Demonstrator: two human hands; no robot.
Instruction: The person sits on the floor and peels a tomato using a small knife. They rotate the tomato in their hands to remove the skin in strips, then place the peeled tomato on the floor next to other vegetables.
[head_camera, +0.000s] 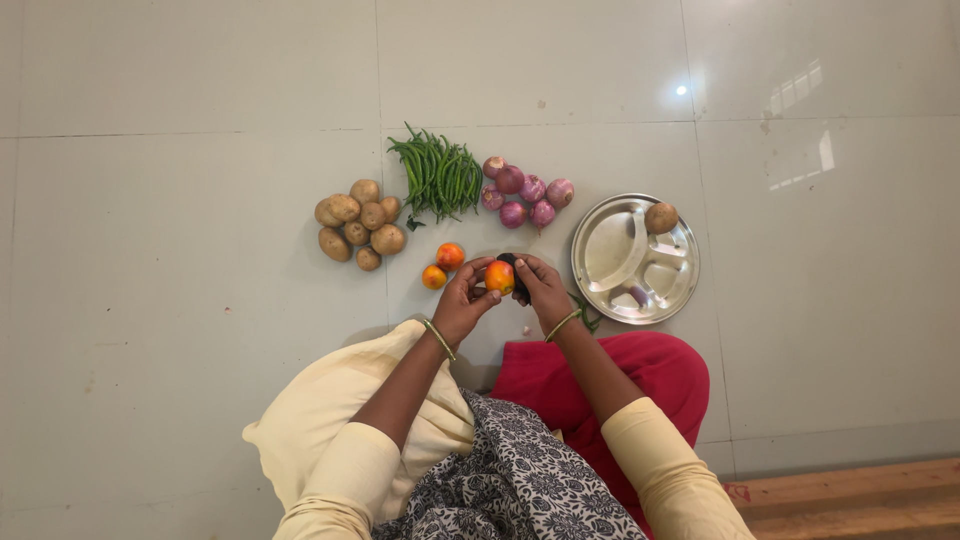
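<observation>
1. While the person sits on the pale tiled floor (180, 300), both hands meet over it just left of the steel compartment plate (634, 259), which serves here as the landmark.
2. The left hand (462, 302) has its fingers curled narrowly around an orange-red tomato (500, 276), holding it from the side away from the plate.
3. The right hand (541, 288), nearer the plate, is closed on a small dark tool (510, 261) that touches the top of the tomato; what kind of tool it is cannot be told.
4. Each wrist wears a thin bangle.
5. Two more tomatoes (442, 265) lie on the floor farther left of the plate, just beside the left hand.
6. One potato (660, 217) sits in the plate's far compartment.
7. Up and left of the plate lies a cluster of red onions (525, 195).
8. Left of the onions, farther from the plate, is a bunch of green chillies (440, 175).
9. Farthest left of the plate sits a heap of potatoes (358, 224).
</observation>
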